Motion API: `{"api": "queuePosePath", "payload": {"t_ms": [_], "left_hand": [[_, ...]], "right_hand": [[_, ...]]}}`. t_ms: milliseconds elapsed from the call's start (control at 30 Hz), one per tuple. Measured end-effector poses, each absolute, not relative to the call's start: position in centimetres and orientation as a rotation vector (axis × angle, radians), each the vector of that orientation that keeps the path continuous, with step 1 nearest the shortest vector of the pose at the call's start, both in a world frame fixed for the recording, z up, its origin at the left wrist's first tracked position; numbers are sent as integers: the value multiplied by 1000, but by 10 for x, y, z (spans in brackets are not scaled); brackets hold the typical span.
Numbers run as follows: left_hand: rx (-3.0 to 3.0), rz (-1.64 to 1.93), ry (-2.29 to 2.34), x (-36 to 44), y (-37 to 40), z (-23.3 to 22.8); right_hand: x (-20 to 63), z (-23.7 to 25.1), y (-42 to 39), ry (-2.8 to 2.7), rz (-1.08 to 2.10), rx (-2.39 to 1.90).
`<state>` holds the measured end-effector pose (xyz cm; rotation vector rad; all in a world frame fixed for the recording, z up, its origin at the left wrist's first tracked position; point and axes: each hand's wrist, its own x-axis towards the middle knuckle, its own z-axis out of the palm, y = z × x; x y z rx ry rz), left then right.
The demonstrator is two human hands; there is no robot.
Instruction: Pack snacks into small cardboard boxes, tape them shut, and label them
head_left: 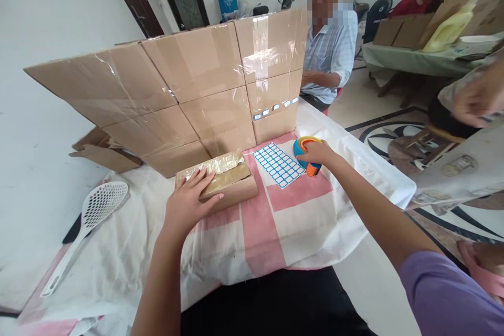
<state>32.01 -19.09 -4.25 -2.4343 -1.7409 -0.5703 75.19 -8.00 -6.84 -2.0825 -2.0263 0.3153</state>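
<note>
Left hand [189,200] lies flat, palm down, fingers spread on the near end of a small cardboard box [220,181], likely pinning it so it does not slide on the cloth. Nothing is clenched; it presses rather than grips. The box sits at table centre, its top wrapped in shiny tape or film; contents hidden, flaps look shut.

Right hand [317,153] reaches out to about 2 o'clock from the box and closes around an orange-and-blue tape dispenser [307,153], fingers curled over its top. The dispenser rests on the cloth, touching or just beside the corner of a sheet of blue-bordered labels [277,165], which lies flat between box and dispenser, within easy reach of both hands.

All of it rests on a white and pink cloth [299,220] covering the table. At 12 o'clock a taped cardboard screen [177,94] stands upright behind the box, a few labels stuck along its right panel. At 9 o'clock a white slotted ladle [92,220] lies flat, well apart.

Beyond the screen, a seated person in a striped shirt [328,52]; at 3 o'clock another person's hand [476,97].
</note>
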Motion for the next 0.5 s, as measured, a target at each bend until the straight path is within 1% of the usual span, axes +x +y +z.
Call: {"api": "queuePosePath", "payload": {"t_ms": [133, 267, 367, 433, 500], "left_hand": [[-2462, -548, -1738, 319, -191, -41], [-2516, -575, -1698, 315, -191, -37], [-2572, -682, -1634, 313, -193, -33], [-2569, -855, -1538, 316, -197, -30], [-2513, -1079, -1421, 329, -206, -30]], "right_hand": [[752, -60, -77, -1898, 424, -2049], [756, -53, -110, -1792, 605, -1865], [749, -50, -143, -1563, 942, -1546], [739, -49, -163, -1298, 1188, -1313], [729, -49, -179, -1085, 1330, -1164]]}}
